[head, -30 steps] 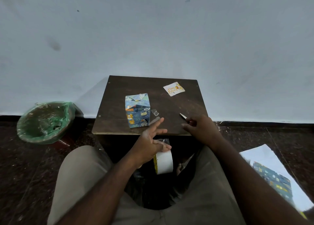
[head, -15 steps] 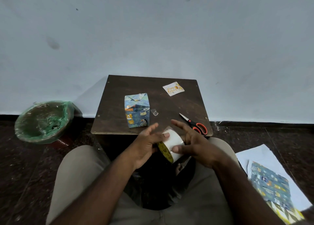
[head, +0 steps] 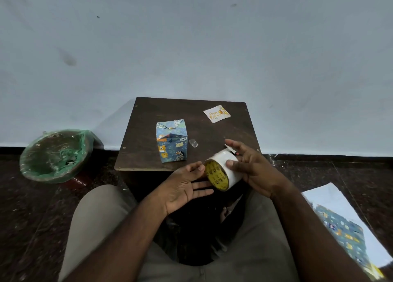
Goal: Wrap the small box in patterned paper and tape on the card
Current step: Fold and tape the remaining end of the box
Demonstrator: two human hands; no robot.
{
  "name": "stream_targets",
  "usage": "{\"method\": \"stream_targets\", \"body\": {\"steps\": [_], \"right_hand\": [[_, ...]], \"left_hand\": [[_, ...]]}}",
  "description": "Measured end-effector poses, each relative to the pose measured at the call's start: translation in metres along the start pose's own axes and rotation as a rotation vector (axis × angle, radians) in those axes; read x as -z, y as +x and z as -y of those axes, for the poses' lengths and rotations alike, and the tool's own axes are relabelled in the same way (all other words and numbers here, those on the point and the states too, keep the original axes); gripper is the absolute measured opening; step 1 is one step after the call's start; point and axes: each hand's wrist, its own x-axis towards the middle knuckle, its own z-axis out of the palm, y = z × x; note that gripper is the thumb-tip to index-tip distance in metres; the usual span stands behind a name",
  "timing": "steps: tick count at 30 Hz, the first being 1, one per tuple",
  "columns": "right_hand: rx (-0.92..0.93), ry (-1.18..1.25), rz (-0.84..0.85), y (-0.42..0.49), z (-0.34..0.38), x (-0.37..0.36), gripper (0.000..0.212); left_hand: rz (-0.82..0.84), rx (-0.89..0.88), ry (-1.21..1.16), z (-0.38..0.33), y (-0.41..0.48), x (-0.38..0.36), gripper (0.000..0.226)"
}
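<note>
Above the table's (head: 148, 115) near edge, the tape roll (head: 223, 171) is gripped round its white band by the right hand (head: 253, 169) and touched by the flat, spread left hand (head: 185, 186). The wrapped box (head: 171, 141) stands mid-table. The card (head: 217, 113), lying at the far corner, is probably light and bendable, so it is best pinched by an edge.

Both bare forearms reach forward from the lower edge and meet over the lap. The left hand (head: 185, 188) is turned palm toward the right, fingers straight and slightly spread, their tips touching the yellow side of the tape roll (head: 223, 173). The right hand (head: 253, 169) grips the roll's white outer face, thumb pressed on it, fingers curled behind.
</note>
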Motion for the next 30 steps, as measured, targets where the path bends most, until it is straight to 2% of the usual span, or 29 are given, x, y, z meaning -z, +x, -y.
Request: {"method": "stream_targets", "body": {"steps": [2, 6, 9, 13, 15, 17, 19, 21, 24, 26, 30], "right_hand": [[0.021, -0.211, -0.070, 0.004, 0.007, -0.002, 0.073], [0.125, -0.976, -0.218, 0.017, 0.011, -0.011, 0.076], [0.127, -1.348, -0.172, 0.030, 0.004, -0.018, 0.083], [0.089, -1.556, -0.122, 0.045, -0.018, -0.015, 0.083], [0.126, -1.504, -0.149, 0.044, -0.026, -0.012, 0.078], [0.253, -1.392, -0.264, 0.037, -0.029, -0.012, 0.070], [0.384, -1.220, -0.424, 0.024, -0.028, -0.019, 0.061], [0.376, -0.995, -0.482, 0.009, -0.025, -0.032, 0.052], [0.228, -0.642, -0.290, -0.004, -0.019, -0.046, 0.038], [0.208, -0.502, -0.198, -0.008, -0.018, -0.051, 0.027], [0.242, -0.421, -0.198, -0.007, -0.017, -0.054, 0.010]], "left_hand": [[-0.109, -0.038, 0.106, 0.000, -0.001, 0.000, 0.066], [-0.242, -0.134, 0.338, 0.001, -0.001, -0.002, 0.037], [-0.274, -0.172, 0.334, -0.001, -0.003, -0.003, 0.036], [-0.300, -0.197, 0.365, -0.003, -0.005, -0.003, 0.038], [-0.300, -0.206, 0.376, -0.003, -0.006, -0.003, 0.040], [-0.291, -0.219, 0.369, -0.004, -0.007, -0.003, 0.047], [-0.262, -0.228, 0.342, -0.005, -0.007, -0.004, 0.060], [-0.202, -0.231, 0.285, -0.007, -0.009, -0.006, 0.069], [-0.074, -0.220, 0.180, -0.008, -0.012, -0.010, 0.076], [-0.008, -0.206, 0.141, -0.007, -0.013, -0.011, 0.079], [0.076, -0.190, 0.062, -0.007, -0.019, -0.010, 0.084]]}}
